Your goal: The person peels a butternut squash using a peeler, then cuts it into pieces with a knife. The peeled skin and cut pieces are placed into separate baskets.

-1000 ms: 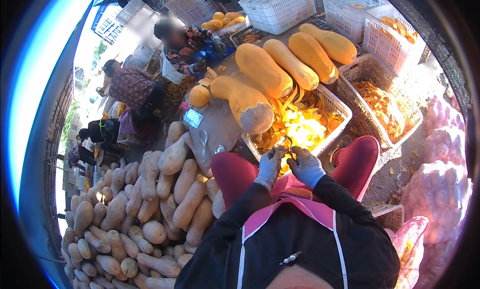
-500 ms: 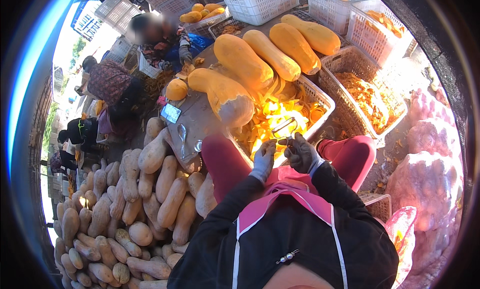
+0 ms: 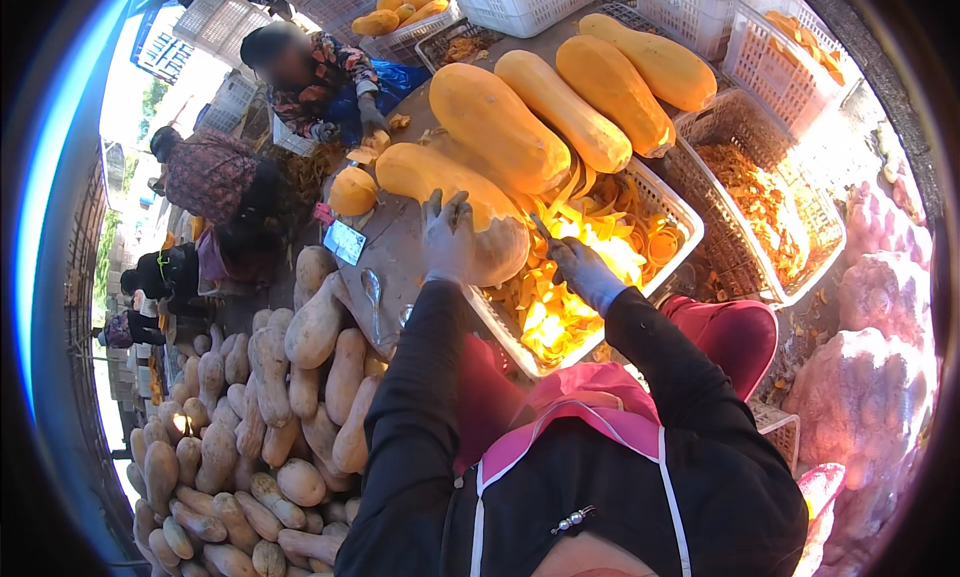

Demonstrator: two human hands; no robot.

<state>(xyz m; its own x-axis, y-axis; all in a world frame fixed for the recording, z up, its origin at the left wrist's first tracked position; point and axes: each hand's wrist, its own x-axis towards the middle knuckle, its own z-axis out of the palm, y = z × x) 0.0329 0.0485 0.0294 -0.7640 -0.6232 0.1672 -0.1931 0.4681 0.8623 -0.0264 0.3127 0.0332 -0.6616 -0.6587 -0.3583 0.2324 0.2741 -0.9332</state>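
Partly peeled squash [image 3: 488, 203] lies on the table [image 3: 388, 245], pale end beside the crate [image 3: 676, 201] of peelings. Left hand [image 3: 447, 245], fingers slightly spread, rests on it — steadying, best clear of the blade. Right hand [image 3: 583, 268] curls round a peeler [image 3: 541, 227] — blade contact unclear; shallow, even strokes advised.

The left hand [image 3: 448, 242] rests on a partly peeled squash [image 3: 448, 181] on the table [image 3: 398, 245]; the right hand [image 3: 585, 269] holds a peeler [image 3: 541, 229] just beside its pale unpeeled end — over a crate [image 3: 690, 220] of bright peels [image 3: 560, 315]. 4 peeled squashes [image 3: 563, 110] lie beyond, with a heap of unpeeled ones [image 3: 305, 482] at left.
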